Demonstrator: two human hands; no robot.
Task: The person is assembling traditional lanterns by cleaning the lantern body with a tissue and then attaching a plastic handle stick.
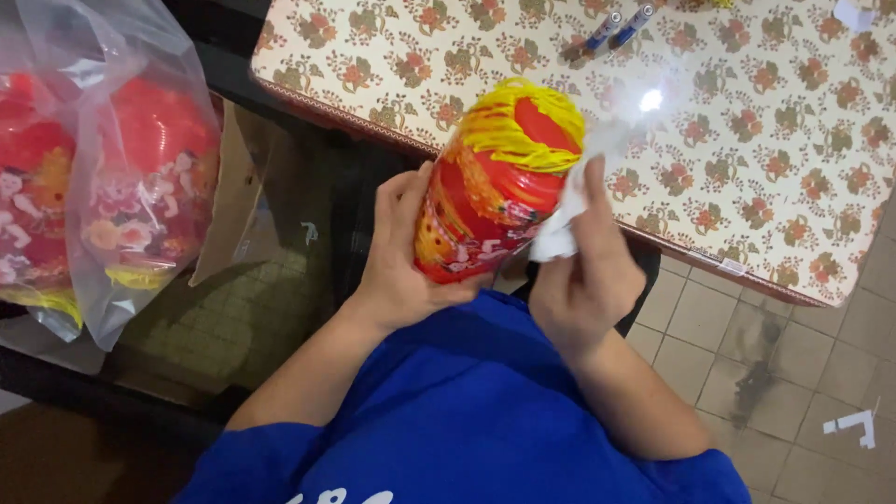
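Both hands [401,252] [583,280] clamp red lantern [490,187]; tilted, yellow-tassel end toward table [747,140].

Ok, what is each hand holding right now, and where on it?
Left hand grips the red lantern around its lower side; right hand presses a white cloth against its opposite side.

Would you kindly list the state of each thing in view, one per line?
Red lantern: held tilted, yellow tassel end up.
Left hand: gripping the lantern's side.
Right hand: pressing a white cloth to the lantern.
Plastic bag: filled with red lanterns.
Two markers: capped, lying on the floral table.
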